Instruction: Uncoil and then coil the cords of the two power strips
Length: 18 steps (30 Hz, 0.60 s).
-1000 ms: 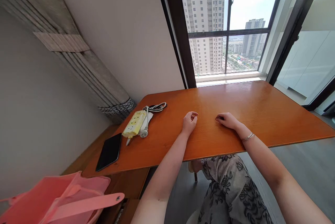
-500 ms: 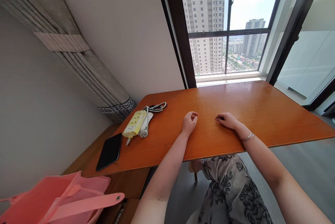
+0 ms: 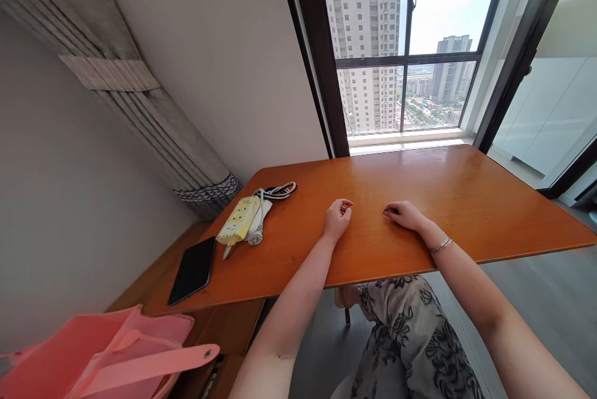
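Note:
My left hand (image 3: 337, 219) rests on the brown wooden table (image 3: 298, 250) with its fingers loosely curled in, and I see nothing in it. To its right, my right hand (image 3: 405, 215) lies on the same tabletop, fingers bent inward and pointing left. It shows no object either; a dark shadow falls under its fingers. A gap of bare wood separates the two hands. Closest to my left hand is a yellow and white power strip (image 3: 239, 220), lying on the left side of the table with its cord (image 3: 280, 191) looped behind it.
A black tablet (image 3: 193, 271) lies at the table's left edge. Below it, at the lower left, is a pink bag (image 3: 112, 355) with a strap. A grey curtain (image 3: 186, 150) hangs along the wall, and a window (image 3: 405, 57) stands beyond the table's far edge.

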{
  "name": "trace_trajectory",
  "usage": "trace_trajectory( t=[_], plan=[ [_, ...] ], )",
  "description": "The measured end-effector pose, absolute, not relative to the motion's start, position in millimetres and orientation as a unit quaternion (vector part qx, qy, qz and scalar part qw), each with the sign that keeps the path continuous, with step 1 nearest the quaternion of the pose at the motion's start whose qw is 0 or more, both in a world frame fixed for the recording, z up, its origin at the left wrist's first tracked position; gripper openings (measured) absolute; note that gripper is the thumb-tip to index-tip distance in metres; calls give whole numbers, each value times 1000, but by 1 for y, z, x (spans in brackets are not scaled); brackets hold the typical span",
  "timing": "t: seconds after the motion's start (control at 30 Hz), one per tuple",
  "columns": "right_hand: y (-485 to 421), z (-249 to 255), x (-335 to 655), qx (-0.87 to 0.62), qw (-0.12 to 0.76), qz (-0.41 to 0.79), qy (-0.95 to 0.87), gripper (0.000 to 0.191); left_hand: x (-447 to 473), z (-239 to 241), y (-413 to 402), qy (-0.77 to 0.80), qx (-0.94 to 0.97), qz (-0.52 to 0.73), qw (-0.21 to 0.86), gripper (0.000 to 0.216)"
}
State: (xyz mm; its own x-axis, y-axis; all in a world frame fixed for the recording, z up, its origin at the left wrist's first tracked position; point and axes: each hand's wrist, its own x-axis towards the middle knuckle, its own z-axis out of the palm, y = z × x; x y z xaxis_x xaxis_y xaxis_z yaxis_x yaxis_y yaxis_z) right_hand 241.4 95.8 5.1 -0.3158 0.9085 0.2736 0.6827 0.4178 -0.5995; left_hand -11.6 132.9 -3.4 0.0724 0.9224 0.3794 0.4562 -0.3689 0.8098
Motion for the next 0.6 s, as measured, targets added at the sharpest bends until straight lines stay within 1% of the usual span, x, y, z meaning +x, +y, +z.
trace_trajectory(
  t=[0.13,0.27,0.43,0.53,0.6],
  plan=[
    [96,6,241,-515,295,196,-781,18,-14,-3,139,490,721,441,212,13],
    [95,8,241,-517,295,196,-779,19,-44,11,154,514,732,434,108,20],
    [94,8,241,-515,295,190,-783,19,-118,47,165,626,697,344,-62,38],
    [95,7,240,-514,293,191,-784,19,-160,64,161,708,641,272,-119,47],
    [96,6,240,-513,292,190,-785,19,-182,72,159,768,579,236,-138,62]
  ],
)
